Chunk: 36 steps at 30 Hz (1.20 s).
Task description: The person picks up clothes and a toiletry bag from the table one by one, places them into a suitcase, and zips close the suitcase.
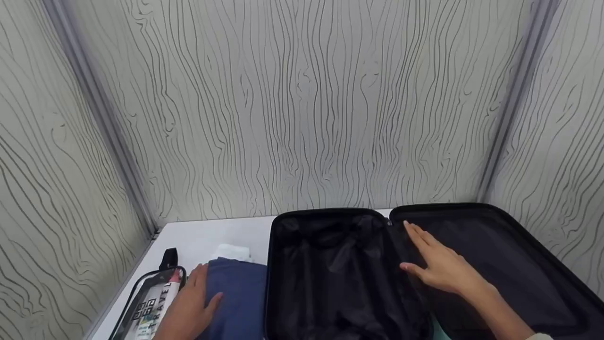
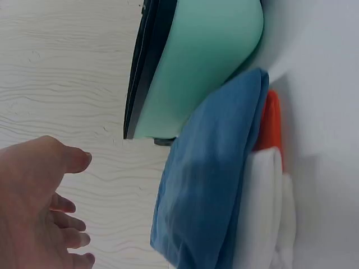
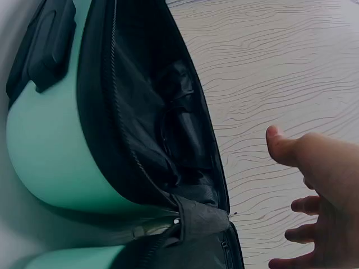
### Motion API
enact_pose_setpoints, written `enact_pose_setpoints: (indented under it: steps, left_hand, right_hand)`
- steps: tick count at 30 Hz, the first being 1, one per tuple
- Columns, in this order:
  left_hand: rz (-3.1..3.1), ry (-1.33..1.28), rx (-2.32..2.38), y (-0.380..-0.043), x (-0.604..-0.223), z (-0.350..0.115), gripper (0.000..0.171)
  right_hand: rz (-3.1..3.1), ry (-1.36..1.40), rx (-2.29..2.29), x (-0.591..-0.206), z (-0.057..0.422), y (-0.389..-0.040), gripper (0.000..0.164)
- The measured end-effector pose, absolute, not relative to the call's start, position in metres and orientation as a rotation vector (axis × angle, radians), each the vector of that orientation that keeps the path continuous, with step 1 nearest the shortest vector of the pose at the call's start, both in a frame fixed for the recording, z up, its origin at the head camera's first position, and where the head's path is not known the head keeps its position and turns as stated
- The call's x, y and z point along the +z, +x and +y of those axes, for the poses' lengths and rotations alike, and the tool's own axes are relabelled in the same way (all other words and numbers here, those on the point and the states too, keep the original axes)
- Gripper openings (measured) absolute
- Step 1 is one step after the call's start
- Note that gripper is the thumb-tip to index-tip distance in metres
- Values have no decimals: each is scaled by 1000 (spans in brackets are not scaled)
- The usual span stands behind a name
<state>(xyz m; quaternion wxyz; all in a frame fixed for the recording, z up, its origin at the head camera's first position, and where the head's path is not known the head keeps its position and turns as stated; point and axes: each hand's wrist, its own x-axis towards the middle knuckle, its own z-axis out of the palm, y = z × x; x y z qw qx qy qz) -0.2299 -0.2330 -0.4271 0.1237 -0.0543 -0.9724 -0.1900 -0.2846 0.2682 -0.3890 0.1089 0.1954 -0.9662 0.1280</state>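
Note:
A mint-green suitcase (image 3: 50, 145) lies spread apart, its black-lined deep half (image 1: 330, 278) in the middle of the head view and its other half (image 1: 500, 269) to the right. My right hand (image 1: 446, 267) hovers above the seam side of that right half, fingers extended, holding nothing. Left of the suitcase lies a stack of folded cloth: blue cloth (image 1: 238, 295) on top, white cloth (image 2: 261, 207) and orange cloth (image 2: 270, 126) under it. My left hand (image 1: 188, 302) is over the gap between the stack and a clear pouch (image 1: 146, 307), fingers extended, holding nothing.
The black-edged pouch, printed "TRAVEL", contains a white tube (image 1: 165, 302) with a pink cap and has a black strap (image 1: 169, 258). Everything lies on a white table (image 1: 193, 233). Wood-grain patterned panels (image 1: 302, 108) enclose the back and sides.

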Motion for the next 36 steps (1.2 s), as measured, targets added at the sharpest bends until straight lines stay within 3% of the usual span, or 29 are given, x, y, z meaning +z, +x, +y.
enact_pose_setpoints:
  steps: [8, 16, 24, 31, 36]
  left_hand:
    - [-2886, -131, -607, -244, -428, -244, 63]
    - [-2901, -35, -569, -256, -452, -256, 53]
    - [-3009, 60, -532, -258, -470, -261, 53]
    - [-3076, 163, -527, -260, -468, -266, 63]
    - [-3051, 199, -652, -260, -466, -268, 56]
  right_hand:
    - [-2930, 586, 364, -381, 275, -308, 86]
    - [-3075, 518, 358, -399, 264, -332, 83]
    - [-3317, 256, 462, -406, 259, -339, 34]
    - [-3372, 213, 529, -402, 253, -341, 28]
    - [-3387, 218, 482, -402, 247, -343, 25]
